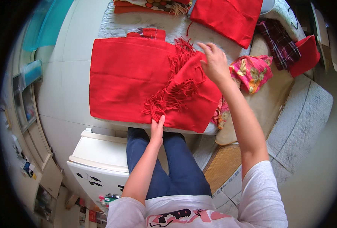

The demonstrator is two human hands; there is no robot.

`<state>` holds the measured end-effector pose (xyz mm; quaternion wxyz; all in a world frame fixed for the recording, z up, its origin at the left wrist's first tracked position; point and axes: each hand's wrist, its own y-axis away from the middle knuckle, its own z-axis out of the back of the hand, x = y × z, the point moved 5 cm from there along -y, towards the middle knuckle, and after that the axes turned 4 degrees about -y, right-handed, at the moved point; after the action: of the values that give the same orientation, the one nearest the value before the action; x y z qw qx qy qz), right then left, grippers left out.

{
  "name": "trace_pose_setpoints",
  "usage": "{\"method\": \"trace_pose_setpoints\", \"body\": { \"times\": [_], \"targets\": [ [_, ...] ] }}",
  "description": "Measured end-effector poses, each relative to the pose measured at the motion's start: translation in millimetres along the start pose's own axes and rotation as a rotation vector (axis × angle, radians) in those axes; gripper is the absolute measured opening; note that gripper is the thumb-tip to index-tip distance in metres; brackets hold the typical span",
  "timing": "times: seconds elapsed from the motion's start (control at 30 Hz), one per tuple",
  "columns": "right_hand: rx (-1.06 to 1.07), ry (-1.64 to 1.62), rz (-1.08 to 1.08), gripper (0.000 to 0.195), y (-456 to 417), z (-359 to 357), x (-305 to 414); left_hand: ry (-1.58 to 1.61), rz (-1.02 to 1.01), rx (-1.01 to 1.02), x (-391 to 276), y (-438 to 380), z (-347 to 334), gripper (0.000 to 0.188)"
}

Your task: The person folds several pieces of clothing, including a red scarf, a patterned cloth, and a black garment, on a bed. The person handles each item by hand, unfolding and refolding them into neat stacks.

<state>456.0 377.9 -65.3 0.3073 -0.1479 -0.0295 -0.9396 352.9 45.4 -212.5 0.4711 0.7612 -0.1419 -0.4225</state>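
A red fringed shawl (128, 79) lies partly folded on a pale quilted pad (106, 25) before me, its tasselled fringe running diagonally across the middle. My left hand (157, 128) grips the fringe at the near edge between thumb and fingers. Above the shawl's right part is my right hand (215, 61), fingers apart and slightly blurred, with nothing seen in it. A folded red cloth (228, 20) lies at the back right. At the back left is a stack of folded textiles (145, 7), with a small red patterned cloth (154, 33) behind the shawl.
A pink floral scarf (251, 72) lies to the right, beside a dark plaid cloth (279, 44) and another red cloth (305, 55). A white cabinet (100, 148) stands near my left leg. Quilted mats (302, 114) are at the right; a turquoise container (47, 25) is far left.
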Motion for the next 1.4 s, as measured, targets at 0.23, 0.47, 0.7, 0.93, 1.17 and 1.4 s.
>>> {"method": "trace_pose_setpoints", "body": {
  "times": [0.23,0.47,0.7,0.93,1.17,1.4],
  "targets": [
    [0.076,-0.787,-0.985,0.04,197,-77,-33,-0.685,-0.101,-0.112,-23,-7,14,0.056],
    [-0.145,-1.205,-1.258,0.057,102,-123,-13,-0.723,0.071,0.181,-30,-8,27,0.019],
    [-0.29,-1.393,-0.536,0.055,12,-57,72,-0.637,0.195,0.232,-36,-10,58,0.016],
    [-0.291,-0.346,-0.657,0.058,103,-58,98,-0.677,-0.364,-0.391,-127,-34,162,0.017],
    [0.051,-0.146,-0.837,0.08,167,-118,181,-1.03,-0.296,-0.699,-187,-54,214,0.058],
    [-0.087,-0.278,-0.657,0.044,174,-134,167,-0.93,-0.282,-0.448,-202,-89,279,0.064]
  ]
}}
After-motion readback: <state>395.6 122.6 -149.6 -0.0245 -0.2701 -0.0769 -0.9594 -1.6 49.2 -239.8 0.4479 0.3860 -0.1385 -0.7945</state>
